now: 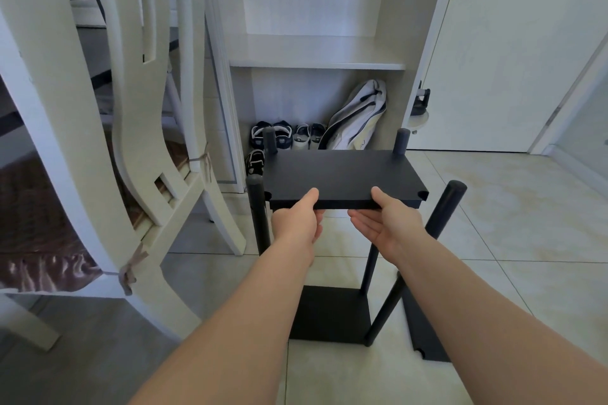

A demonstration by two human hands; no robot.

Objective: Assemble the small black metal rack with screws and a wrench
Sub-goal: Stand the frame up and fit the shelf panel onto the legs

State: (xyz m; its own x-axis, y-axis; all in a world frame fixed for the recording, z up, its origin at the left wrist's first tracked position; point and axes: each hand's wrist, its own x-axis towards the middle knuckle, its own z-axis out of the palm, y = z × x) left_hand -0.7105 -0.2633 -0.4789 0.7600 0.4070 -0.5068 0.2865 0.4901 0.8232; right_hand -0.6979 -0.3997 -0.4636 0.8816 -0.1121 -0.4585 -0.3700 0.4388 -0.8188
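1. The flat black rectangular metal shelf panel (342,174) is up in the air between the posts of the rack, near their tops. You hold it level with its broad matte face upward. Its long axis runs left to right across your view. One long edge faces you, and its near corners carry small rounded notches.
2. Your left hand (296,223) pinches that near edge left of centre, with the thumb on top and the fingers tucked beneath.
3. Your right hand (388,223) pinches the same edge right of centre, palm turned up, thumb on top, fingers stretched out under the panel.
4. The four smooth black cylindrical metal posts (258,217) stand on end. Two flank the panel's near corners, and two poke up past its far edge.
5. The posts rise from a black flat base panel (329,312) resting on the pale glossy floor tiles (493,289).
6. A loose black flat panel (422,332) lies on the tiles just right of the base.
7. A cream wooden chair (138,108) stands to your left. Beyond the rack, small shoes (283,136) and a white fabric bag (358,112) sit in an open cabinet.
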